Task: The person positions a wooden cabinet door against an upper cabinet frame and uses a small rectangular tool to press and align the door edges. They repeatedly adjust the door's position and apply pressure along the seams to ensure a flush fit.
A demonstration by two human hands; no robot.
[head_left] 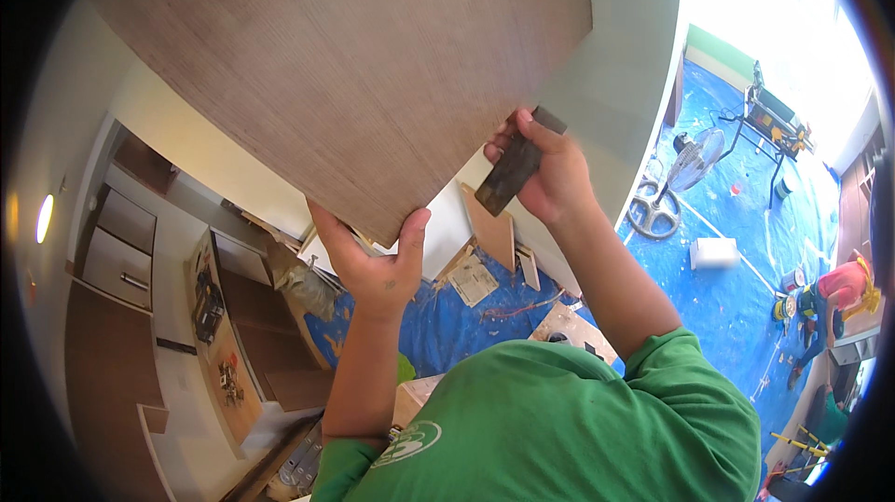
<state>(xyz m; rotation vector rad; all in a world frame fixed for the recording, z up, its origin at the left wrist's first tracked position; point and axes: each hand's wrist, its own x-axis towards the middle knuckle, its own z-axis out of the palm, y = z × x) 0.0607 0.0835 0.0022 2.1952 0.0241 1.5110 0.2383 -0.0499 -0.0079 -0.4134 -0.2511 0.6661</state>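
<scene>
A large brown wood-grain panel fills the upper middle of the view, held overhead. My left hand grips its lower edge from below, thumb on the panel face. My right hand is closed around a dark rectangular block pressed against the panel's right edge. Both forearms rise from my green shirt at the bottom.
Blue sheeting covers the floor with wood offcuts and scraps. A standing fan and a saw on a stand stand at right. Another person crouches at far right. Cabinets and drawers lie at left.
</scene>
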